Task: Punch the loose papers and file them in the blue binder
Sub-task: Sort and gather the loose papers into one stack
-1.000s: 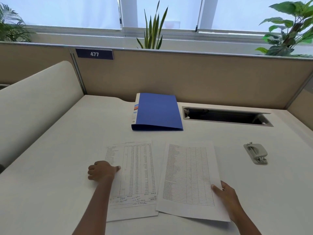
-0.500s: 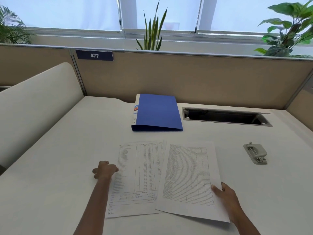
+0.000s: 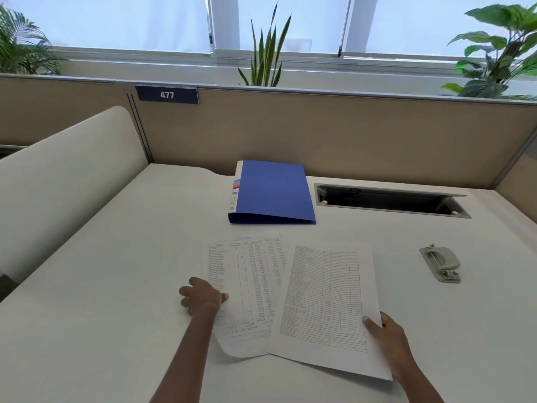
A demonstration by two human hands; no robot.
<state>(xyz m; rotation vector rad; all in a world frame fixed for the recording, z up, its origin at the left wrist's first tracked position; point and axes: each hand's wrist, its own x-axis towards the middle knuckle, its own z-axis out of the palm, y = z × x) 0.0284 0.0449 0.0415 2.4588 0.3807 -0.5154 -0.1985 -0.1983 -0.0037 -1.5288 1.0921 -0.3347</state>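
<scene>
Papers (image 3: 325,301) overlapped; left hand (image 3: 202,296) pinching left sheet (image 3: 247,286) edge.

scene evenly and brightly lit. daylight enters through the windows (image 3: 130,24) at the far side, which are overexposed to a pale blue-white with no outside detail. the white desk (image 3: 116,257) shows soft, faint shadows only; a thin one lies under the blue binder (image 3: 273,190). no hard glare. wide-angle distortion bows the partition (image 3: 348,135) and desk edges toward the frame borders. print on the papers (image 3: 328,298) is soft, possibly from compression, and unreadable.
</scene>
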